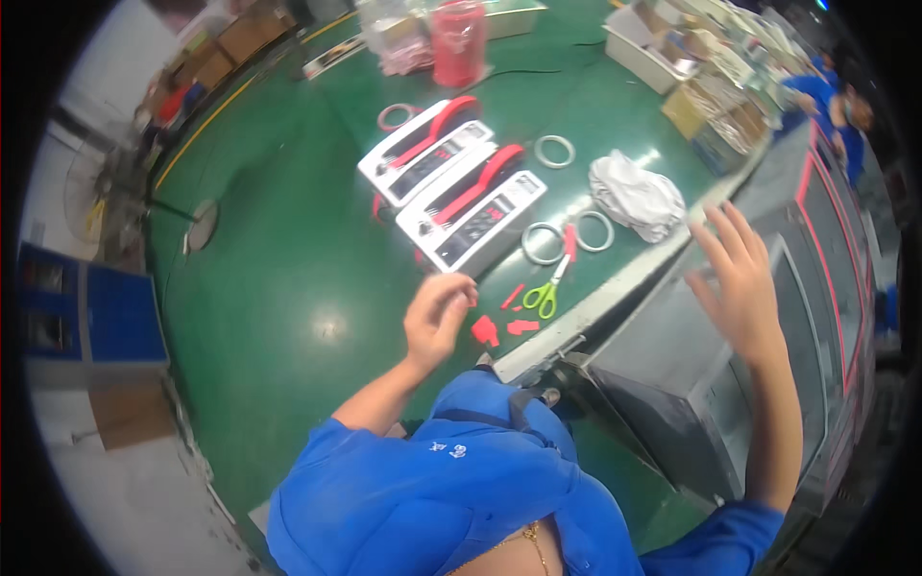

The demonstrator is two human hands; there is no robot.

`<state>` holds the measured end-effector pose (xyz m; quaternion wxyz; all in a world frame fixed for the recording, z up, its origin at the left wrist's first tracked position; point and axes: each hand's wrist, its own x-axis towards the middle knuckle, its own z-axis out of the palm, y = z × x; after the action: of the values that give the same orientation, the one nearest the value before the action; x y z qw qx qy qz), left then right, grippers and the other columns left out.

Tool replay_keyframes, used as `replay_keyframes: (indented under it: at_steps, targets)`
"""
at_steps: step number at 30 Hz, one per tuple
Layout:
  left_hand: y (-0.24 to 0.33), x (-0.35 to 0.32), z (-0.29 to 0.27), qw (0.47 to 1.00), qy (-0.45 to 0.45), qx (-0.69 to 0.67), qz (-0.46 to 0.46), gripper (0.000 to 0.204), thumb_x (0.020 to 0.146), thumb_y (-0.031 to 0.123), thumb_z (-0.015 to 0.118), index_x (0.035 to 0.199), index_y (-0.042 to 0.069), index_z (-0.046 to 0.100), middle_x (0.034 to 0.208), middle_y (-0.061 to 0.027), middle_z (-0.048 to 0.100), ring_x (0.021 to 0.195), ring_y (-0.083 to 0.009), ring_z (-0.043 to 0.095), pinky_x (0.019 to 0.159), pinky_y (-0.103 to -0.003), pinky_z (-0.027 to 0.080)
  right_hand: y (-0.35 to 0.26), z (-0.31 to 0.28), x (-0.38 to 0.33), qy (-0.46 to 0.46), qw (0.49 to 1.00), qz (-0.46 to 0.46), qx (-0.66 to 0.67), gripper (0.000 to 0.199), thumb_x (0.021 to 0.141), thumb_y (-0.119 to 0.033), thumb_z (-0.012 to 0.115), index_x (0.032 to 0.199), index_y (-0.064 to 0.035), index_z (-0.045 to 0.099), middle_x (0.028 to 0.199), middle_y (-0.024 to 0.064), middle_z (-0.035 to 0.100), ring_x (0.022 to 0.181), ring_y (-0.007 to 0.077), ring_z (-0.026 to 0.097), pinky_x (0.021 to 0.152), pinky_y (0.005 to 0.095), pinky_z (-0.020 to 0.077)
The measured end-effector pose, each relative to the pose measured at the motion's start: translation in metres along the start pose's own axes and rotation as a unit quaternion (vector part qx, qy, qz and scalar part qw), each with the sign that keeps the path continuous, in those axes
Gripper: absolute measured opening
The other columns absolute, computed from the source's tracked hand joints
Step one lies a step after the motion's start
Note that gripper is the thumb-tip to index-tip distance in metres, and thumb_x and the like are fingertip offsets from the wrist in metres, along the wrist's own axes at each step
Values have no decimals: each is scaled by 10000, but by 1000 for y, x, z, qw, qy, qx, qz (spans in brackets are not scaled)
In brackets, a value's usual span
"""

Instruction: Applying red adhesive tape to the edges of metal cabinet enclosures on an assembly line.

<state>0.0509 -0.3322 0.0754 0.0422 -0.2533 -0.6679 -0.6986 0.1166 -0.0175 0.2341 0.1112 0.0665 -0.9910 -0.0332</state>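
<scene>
My left hand (438, 319) is closed in a pinch beside the white machines; a speck of red shows at its fingertips, but I cannot make out what it holds. My right hand (738, 278) has its fingers spread over a grey metal cabinet (653, 370) with red strips along its edges. Two white machines (475, 226) with red curved parts and button panels stand side by side. Green-handled scissors (544, 296) lie near several red pieces (487, 331). Pale tape rolls (554, 152) and a bunched grey cloth (637, 197) lie farther right.
A pale raised edge (615, 298) runs between the green surface and the cabinet. Behind are a red plastic-wrapped bundle (458, 48), white bins (639, 50) and an open cardboard box (720, 120). A co-worker in blue (826, 101) is at far right. Blue cabinets (120, 312) stand left.
</scene>
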Motion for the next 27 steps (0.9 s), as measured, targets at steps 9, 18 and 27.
replay_keyframes:
  at_steps: [9,18,27]
  targets:
    - [-175,65,-152,945,260,81,-181,366,853,237,570,1120,-10,531,1040,-104,567,933,-169,546,801,-271,438,-53,-28,-90,66,989,113,74,408,704,-34,592,1107,-10,536,1190,165,494,1151,369,423,942,443,339]
    - [-249,75,-218,971,10,27,-239,517,912,349,444,1264,-28,409,1267,-126,453,1162,-224,430,1000,-363,311,-75,-7,-154,295,935,198,-21,289,681,-50,600,967,-20,569,996,124,567,966,305,539,815,404,438]
    - [-132,1,-150,956,-53,95,-272,201,865,188,549,969,17,567,848,-59,536,726,-128,469,645,-266,363,-153,61,-144,361,909,120,172,239,640,-80,617,869,-40,565,873,85,557,867,244,546,733,371,439]
